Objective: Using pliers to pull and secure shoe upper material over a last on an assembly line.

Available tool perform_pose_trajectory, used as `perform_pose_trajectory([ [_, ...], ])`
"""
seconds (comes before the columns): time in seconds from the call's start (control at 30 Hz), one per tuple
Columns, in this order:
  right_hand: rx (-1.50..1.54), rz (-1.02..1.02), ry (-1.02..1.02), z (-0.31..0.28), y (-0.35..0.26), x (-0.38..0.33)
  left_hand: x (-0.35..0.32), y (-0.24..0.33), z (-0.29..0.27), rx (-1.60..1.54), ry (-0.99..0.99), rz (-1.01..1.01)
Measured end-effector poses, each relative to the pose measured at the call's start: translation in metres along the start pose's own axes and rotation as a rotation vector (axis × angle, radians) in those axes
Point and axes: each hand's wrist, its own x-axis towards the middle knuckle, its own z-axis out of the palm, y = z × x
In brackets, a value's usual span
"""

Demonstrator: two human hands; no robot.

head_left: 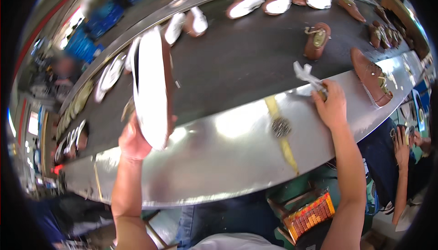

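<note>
My left hand (135,137) grips a shoe (153,88) by its heel end, raised over the belt's near edge. Its white sole is turned toward me, and a strip of brown upper shows at the side. On the metal ledge (219,158), my right hand (331,104) has its fingers curled on a small brownish thing, partly hidden by them. White strips (306,73), like cloth or paper, stick out beyond the fingertips. To the right of this hand, a brown lace-up shoe (368,74) rests on the ledge.
A dark belt (228,54) carries several white-soled and brown shoes; one brown shoe (317,41) stands near my right hand. A round dark disc (280,127) lies on yellow tape across the ledge. Another person's hand (401,147) is at far right. An orange beaded seat (310,216) is below.
</note>
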Motion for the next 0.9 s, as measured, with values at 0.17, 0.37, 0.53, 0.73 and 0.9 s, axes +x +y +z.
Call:
perform_pose_trajectory([
  [0.17,0.104,-0.245,0.176,-0.034,-0.052,-0.058,-0.184,-0.060,0.057,0.163,0.365,-0.282],
  [0.37,1.358,0.611,-0.576,-0.066,-0.187,-0.284,-0.308,-0.167,0.120,0.381,0.333,-0.573],
  [0.53,0.719,0.604,-0.730,-0.013,-0.210,-0.361,-0.308,-0.234,0.111,1.236,0.112,-0.677],
  [0.73,0.950,0.613,-0.877,-0.008,-0.190,-0.352,-0.301,-0.206,0.104,0.872,0.146,-0.723],
  [0.9,0.668,0.158,-0.491,-0.027,-0.215,-0.334,-0.287,-0.226,0.091,0.882,-0.011,-0.566],
])
